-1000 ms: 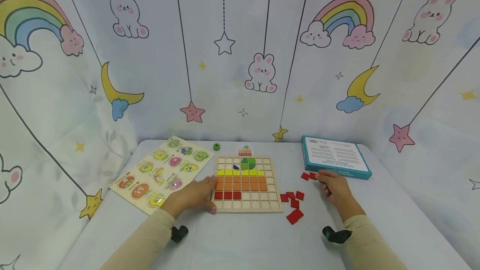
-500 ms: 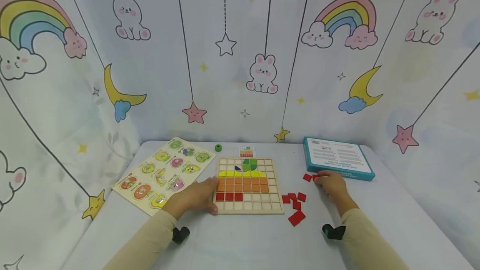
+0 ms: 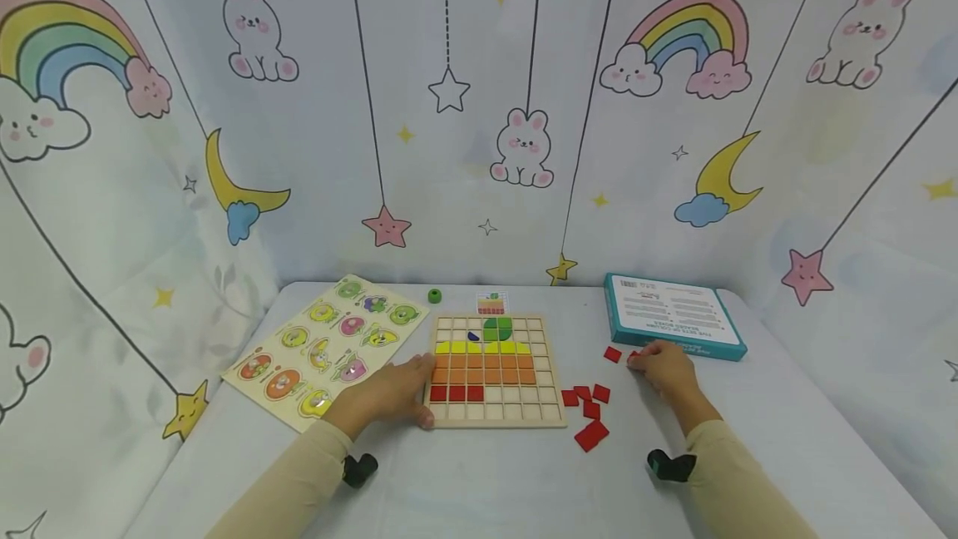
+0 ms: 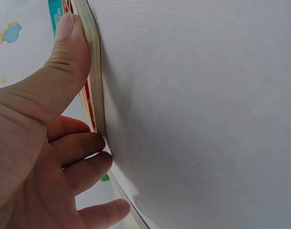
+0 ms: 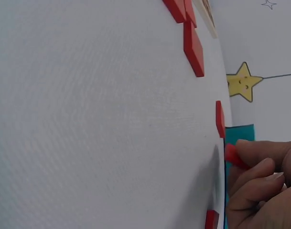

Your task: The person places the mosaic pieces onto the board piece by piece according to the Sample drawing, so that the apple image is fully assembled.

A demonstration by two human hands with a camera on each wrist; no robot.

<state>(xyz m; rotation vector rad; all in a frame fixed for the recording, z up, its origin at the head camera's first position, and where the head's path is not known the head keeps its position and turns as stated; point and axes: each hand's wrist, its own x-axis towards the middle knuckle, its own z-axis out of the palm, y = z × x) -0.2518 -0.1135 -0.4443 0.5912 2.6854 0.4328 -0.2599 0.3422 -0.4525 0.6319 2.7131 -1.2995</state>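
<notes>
My left hand rests against the left edge of a wooden grid board, its fingers along the side. The thumb touches the near corner, as the left wrist view also shows. Orange, yellow and green tiles fill part of the grid, with three red tiles in a lower row. To the right of the board, my right hand pinches a small red square tile between thumb and finger, close over the table. Another red tile lies just left of those fingertips.
Several loose red tiles lie between board and right hand. A teal box stands behind that hand. Behind the board are a small picture card and a green bead. A fruit puzzle board lies at left.
The right hand stays beside the same tiles; its fingers shift slightly left, then back right with the red tile at the fingertips. The left hand keeps its place on the board.
</notes>
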